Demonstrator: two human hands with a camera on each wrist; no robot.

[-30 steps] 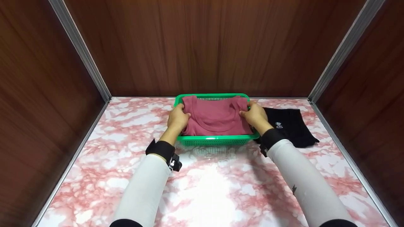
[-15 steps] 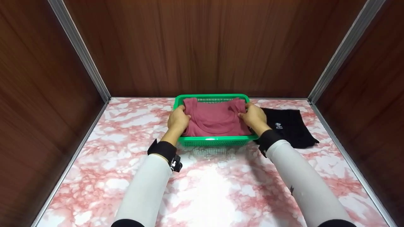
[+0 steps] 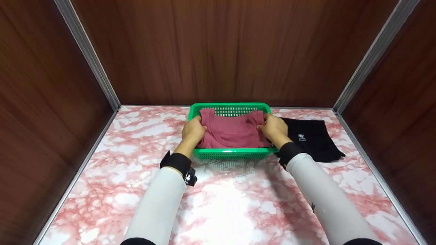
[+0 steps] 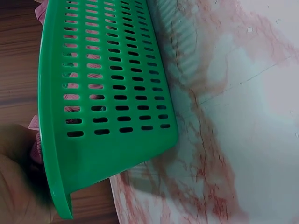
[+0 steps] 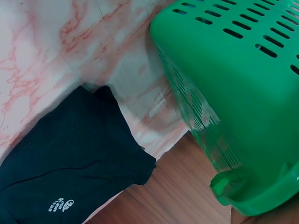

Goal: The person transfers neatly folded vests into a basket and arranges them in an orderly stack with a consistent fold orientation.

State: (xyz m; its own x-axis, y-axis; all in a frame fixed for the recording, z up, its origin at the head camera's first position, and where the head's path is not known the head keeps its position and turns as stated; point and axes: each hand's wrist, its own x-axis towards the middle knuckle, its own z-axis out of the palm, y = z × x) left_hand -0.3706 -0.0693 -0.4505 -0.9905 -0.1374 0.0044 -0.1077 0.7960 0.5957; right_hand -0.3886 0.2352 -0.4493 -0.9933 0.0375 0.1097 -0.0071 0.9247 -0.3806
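A folded dusty-pink tank top (image 3: 232, 129) with a scooped neckline lies within a green slotted basket (image 3: 235, 151). My left hand (image 3: 193, 130) pinches the top's left side, its thumb over the cloth and the other fingers mostly hidden. On the opposite side my right hand (image 3: 274, 128) pinches the cloth in the same way. Both hands are at the basket's short ends, beside its rim. In the left wrist view pink cloth shows through the slots of the basket (image 4: 93, 154), with part of the left hand (image 4: 21, 186) at the rim.
A folded black garment (image 3: 315, 139) with a small white print lies right of the basket, partly behind the right wrist. Dark wood-grain panels (image 3: 218, 51) stand behind and at both sides of the pink-and-white marbled table (image 3: 136, 204).
Both hands have drawn slightly down and toward the person with the tank top, so its upper edge sits lower inside the basket's back rim. The black garment has stayed put.
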